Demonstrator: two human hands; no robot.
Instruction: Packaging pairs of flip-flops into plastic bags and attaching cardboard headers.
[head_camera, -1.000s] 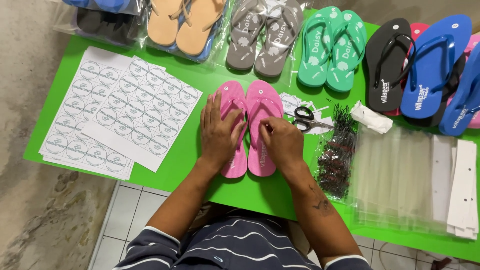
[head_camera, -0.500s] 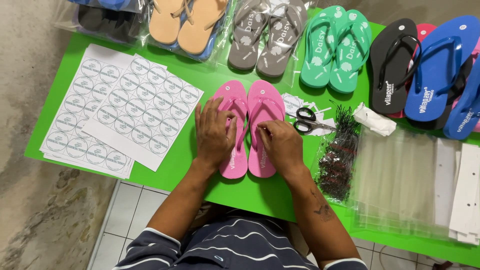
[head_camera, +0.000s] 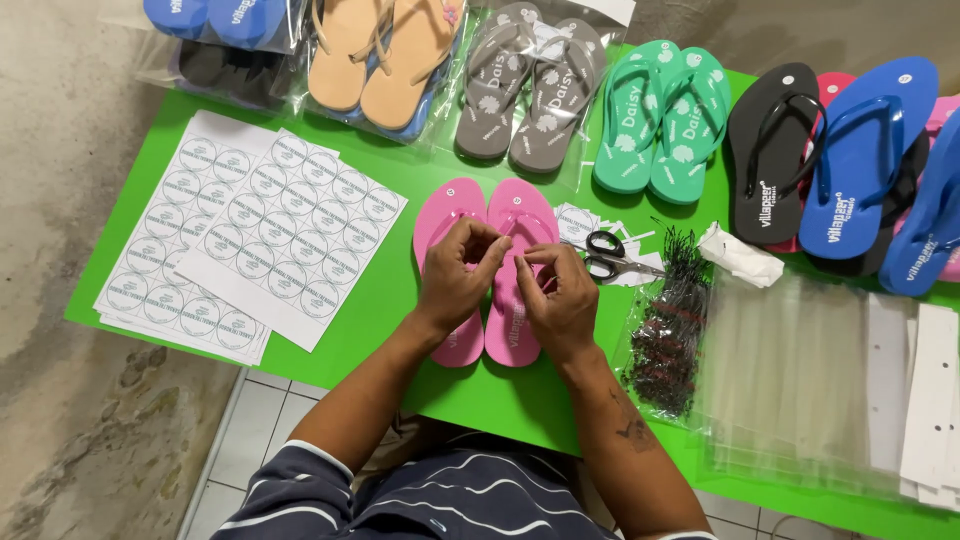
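Lifted off pink flip-flops (head_camera: 490, 270) | both hands (head_camera: 510, 285) pinching, fingertips together | held item too small to tell

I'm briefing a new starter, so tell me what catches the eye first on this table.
The bright green table stands out first, with a pink pair of flip-flops at its middle. Both hands meet just above them: the left hand and right hand pinch something too small to identify. Behind runs a row of bagged and loose flip-flops, and round-label sticker sheets lie to the left.
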